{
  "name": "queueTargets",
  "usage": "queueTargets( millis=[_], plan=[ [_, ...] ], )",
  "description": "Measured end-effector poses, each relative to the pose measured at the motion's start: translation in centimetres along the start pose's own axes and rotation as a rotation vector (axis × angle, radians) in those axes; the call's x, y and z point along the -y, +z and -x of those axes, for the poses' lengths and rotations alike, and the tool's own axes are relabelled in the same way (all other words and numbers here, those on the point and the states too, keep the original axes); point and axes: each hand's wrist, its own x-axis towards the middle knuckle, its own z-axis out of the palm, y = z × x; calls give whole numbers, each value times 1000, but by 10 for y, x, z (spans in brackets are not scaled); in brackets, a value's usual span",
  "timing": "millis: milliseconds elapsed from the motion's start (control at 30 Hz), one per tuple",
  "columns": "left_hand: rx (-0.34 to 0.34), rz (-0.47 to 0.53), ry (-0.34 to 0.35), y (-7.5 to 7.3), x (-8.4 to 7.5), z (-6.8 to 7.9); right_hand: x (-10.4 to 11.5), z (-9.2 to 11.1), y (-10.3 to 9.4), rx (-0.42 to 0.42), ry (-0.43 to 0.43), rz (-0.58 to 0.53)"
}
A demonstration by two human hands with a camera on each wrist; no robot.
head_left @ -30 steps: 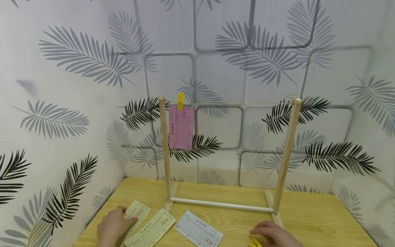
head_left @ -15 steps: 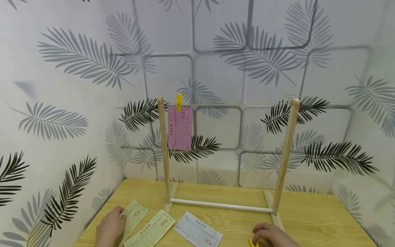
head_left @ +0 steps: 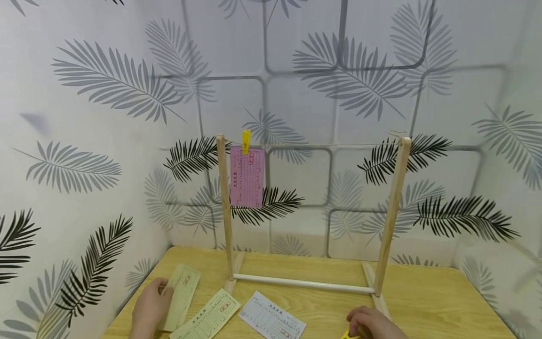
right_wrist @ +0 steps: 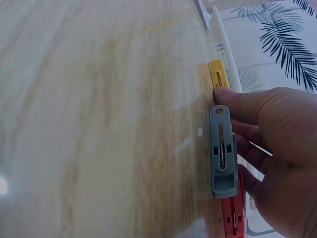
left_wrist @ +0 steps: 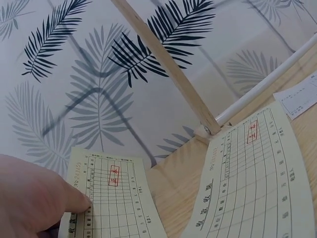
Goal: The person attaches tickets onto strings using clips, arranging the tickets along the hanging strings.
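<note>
My left hand (head_left: 151, 301) pinches the left edge of a yellow-green receipt slip (head_left: 183, 296); in the left wrist view the thumb lies over the printed face of that slip (left_wrist: 121, 203). A second yellow-green slip (head_left: 208, 316) lies just right of it, then a white slip (head_left: 273, 316). My right hand (head_left: 373, 324) holds a yellow clothespin (head_left: 348, 335) at the front of the table. The right wrist view shows the thumb on this yellow clothespin (right_wrist: 217, 72), with a grey clothespin (right_wrist: 223, 153) and a red one (right_wrist: 234, 218) close by the fingers.
A wooden frame with two posts (head_left: 391, 216) and a white bottom bar (head_left: 302, 282) stands behind the slips. From its string (head_left: 322, 144) hangs a pink slip (head_left: 247, 179) under a yellow clothespin (head_left: 246, 141). Leaf-patterned walls close off the back and left.
The left hand has drawn its slip up and leftward, turning it more upright. The right hand's fingers have closed in on the yellow clothespin.
</note>
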Motion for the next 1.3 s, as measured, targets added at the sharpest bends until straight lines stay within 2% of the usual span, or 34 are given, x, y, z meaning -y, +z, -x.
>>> queueTargets(
  millis=[200,300,400,433,533,633,667,767,1033,1133,1167,1300],
  plan=[
    [-18,142,-14,-7,-14,-2,-24,11,8,-25,99,36],
    [-33,230,-30,-9,-23,-4,-35,15,10,-16,59,102],
    [-59,333,-17,-9,-24,-7,-42,16,9,5,1,100],
    [-81,383,4,-7,-20,-10,-43,16,9,11,-20,88],
    [-98,438,31,-8,-21,-11,-46,16,9,24,-67,53],
    [-93,430,3,-12,-32,-6,-50,17,9,35,-92,20],
    [-77,400,-19,-17,-40,-1,-51,18,9,38,-101,14],
    [-65,368,-43,-21,-50,2,-55,21,7,40,-118,18],
    [-77,387,-40,-25,-64,10,-67,28,5,33,-92,-21],
    [-70,391,-40,-26,-70,12,-58,27,2,30,-50,-28],
    [-69,394,-39,-27,-72,12,-53,26,1,32,-9,-45],
    [-68,415,-29,-30,-81,14,-20,18,-6,58,243,-160]
  ],
)
